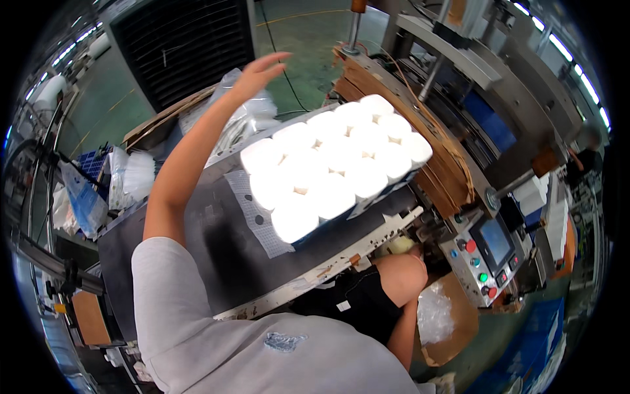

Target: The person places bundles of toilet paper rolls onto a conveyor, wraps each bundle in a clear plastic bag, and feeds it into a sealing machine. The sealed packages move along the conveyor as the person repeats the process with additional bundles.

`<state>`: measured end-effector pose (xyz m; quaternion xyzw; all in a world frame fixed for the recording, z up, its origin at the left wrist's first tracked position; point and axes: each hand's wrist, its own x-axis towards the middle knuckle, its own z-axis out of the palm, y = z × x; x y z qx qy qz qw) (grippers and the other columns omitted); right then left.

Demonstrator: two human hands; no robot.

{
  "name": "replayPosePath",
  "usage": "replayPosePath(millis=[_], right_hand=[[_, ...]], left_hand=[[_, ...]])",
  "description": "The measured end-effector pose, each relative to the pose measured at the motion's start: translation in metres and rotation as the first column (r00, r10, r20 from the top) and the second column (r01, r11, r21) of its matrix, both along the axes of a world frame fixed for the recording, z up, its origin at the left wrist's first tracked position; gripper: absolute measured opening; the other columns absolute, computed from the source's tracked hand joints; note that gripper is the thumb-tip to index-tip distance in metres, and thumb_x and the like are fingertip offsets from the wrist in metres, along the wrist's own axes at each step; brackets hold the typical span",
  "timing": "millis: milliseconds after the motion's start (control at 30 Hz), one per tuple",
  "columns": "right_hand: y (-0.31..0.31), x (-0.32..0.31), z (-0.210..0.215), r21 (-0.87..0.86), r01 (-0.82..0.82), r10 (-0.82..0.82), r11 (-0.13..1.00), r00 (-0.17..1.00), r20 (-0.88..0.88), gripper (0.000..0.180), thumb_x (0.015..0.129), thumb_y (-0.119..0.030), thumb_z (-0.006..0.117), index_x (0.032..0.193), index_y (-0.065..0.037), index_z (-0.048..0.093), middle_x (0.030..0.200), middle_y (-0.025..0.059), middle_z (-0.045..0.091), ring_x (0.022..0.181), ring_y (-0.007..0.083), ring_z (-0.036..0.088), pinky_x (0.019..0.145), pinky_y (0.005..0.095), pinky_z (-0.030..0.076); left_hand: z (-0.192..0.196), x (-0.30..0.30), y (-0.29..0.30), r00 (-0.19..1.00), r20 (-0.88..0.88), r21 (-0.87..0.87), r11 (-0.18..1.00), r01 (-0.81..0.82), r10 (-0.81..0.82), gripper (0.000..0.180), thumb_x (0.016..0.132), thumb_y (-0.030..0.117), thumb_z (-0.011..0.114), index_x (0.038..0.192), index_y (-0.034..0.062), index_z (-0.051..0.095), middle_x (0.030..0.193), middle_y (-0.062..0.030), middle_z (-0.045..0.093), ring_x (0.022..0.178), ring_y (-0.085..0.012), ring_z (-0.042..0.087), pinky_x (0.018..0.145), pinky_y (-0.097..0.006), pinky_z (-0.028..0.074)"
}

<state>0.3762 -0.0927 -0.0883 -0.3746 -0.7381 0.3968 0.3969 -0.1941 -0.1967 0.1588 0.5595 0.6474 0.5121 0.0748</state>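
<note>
A block of bright white rolls [331,164], probably paper rolls, stands in rows on a dark flat bed [230,262]. Glare washes out their surfaces. Beyond the block's far left corner, my left hand [259,75] is raised with fingers spread and nothing in them. Beside the rolls, a grey dotted strip [256,213] lies on the bed. My right hand [416,251] is down past my knee, near the bed's front edge. Only a bit of it shows, and its fingers are hidden.
Clear plastic bags [246,111] are heaped behind the bed. Stacked brown cardboard [420,138] and a press-like machine [485,79] stand at the right. A control panel [485,256] with coloured buttons is near my right side, above a box holding clear plastic [436,315].
</note>
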Motion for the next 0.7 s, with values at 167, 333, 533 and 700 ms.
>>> replayPosePath(millis=[167,333,533,700], right_hand=[[0.002,-0.012,0.006,0.046,0.014,-0.014,0.999,1.000,0.013,0.027,0.076,-0.003,0.056,0.102,0.001,0.063,0.093,0.0092,0.062,0.086,0.0186,0.059,0.078,0.0282,0.047],[0.027,-0.016,-0.034,-0.050,-0.009,0.007,0.999,0.999,-0.037,0.019,0.084,-0.004,0.056,0.101,0.001,0.063,0.092,0.0085,0.062,0.083,0.0162,0.057,0.076,0.0280,0.046],[0.049,0.021,-0.041,-0.395,-0.028,-0.074,0.918,0.968,-0.239,0.027,0.086,-0.005,0.057,0.112,0.002,0.058,0.102,0.0073,0.063,0.091,0.0148,0.058,0.081,0.0262,0.046],[0.012,-0.061,0.159,-0.165,-0.113,0.038,0.980,0.917,-0.398,0.039,0.085,-0.021,0.063,0.116,0.001,0.056,0.113,0.0108,0.060,0.107,0.0181,0.055,0.094,0.0295,0.040]], left_hand=[[-0.116,-0.151,-0.095,0.486,-0.141,-0.313,0.427,-0.849,0.863,0.117,0.064,0.080,0.052,0.146,0.0119,0.003,0.148,-0.0284,0.002,0.133,-0.0509,0.009,0.105,-0.059,0.014],[-0.226,-0.173,-0.147,0.793,-0.304,-0.519,0.606,-0.603,0.528,0.071,0.090,0.061,0.027,0.129,0.0038,0.042,0.122,-0.0303,0.048,0.119,-0.0445,0.040,0.100,-0.047,0.031],[-0.096,-0.107,-0.092,0.815,-0.028,-0.119,0.807,-0.578,0.579,0.059,0.093,0.050,0.038,0.073,-0.0015,0.059,0.072,-0.0074,0.061,0.069,-0.0205,0.057,0.066,-0.037,0.043],[0.039,0.091,-0.039,0.953,0.149,-0.203,0.951,-0.233,0.265,0.055,0.093,0.049,0.043,0.076,-0.0004,0.058,0.073,0.0004,0.056,0.070,-0.0096,0.048,0.068,-0.028,0.041]])
